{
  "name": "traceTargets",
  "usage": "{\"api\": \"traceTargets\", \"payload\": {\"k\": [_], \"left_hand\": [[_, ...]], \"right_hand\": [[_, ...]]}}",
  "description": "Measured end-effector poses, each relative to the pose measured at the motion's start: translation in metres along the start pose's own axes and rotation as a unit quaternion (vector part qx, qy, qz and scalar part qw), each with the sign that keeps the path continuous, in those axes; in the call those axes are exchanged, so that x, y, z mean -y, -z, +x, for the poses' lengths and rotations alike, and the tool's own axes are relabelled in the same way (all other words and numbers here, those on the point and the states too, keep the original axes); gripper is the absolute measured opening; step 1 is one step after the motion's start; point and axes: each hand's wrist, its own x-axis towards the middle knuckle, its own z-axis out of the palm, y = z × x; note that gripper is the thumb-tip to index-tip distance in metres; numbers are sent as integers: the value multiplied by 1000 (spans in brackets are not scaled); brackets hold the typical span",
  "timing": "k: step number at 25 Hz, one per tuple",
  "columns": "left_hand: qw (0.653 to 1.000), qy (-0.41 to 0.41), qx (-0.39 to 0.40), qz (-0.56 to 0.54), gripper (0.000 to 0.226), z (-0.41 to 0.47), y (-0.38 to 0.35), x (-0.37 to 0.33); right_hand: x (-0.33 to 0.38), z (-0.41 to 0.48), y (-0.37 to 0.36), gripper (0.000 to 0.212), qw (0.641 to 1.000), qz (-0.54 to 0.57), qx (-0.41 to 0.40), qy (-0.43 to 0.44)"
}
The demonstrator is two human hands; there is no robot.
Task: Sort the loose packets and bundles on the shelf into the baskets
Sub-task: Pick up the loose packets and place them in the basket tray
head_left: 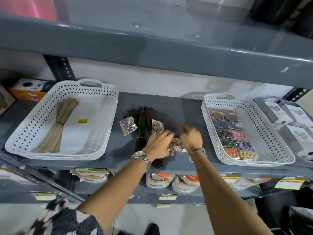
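On the grey shelf (177, 106), between two white baskets, both hands work over a clear packet (176, 146) of pinkish-copper pieces. Left hand (160, 141), steel watch (142, 157) on the wrist, lies over the packet's left end, fingers curled and motion-blurred. Right hand (191, 137), thin band at the wrist, sits over the packet's right end, fingers bent down. Both touch the packet; whether either truly pinches it or only presses on it, cannot tell from the blur.

Loose items on the bare shelf: dark bundles (144, 126) lying front to back, one tied with a pink band, their near ends passing under the left wrist. Small packet with blue stones (128, 126) just left of the bundles, touching them. Another small packet, gold-toned (157, 125), lies on the bundles' right side, just beyond the left fingertips.

Left basket (20, 133): one tan bundle (59, 122), tied at the middle, lying lengthwise; a yellow sticker on the basket floor beside it.

Right basket (277, 133): rows of packets (232, 133) in two columns along its left side, mixed colours — blue, pink, green, orange, brown. Right half of the floor bare.

Far left, boxes (28, 90) behind the left basket. Far right, a grey tray (260, 102) with white boxes. Below, pouches (160, 181) behind yellow price tags. Patterned sleeve at lower left.
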Motion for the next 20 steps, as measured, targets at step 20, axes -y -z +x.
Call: {"api": "traceTargets", "payload": {"k": [20], "left_hand": [[989, 17, -142, -35, 69, 16, 13, -18]], "right_hand": [[6, -8, 4, 47, 994, 8, -60, 94]]}}
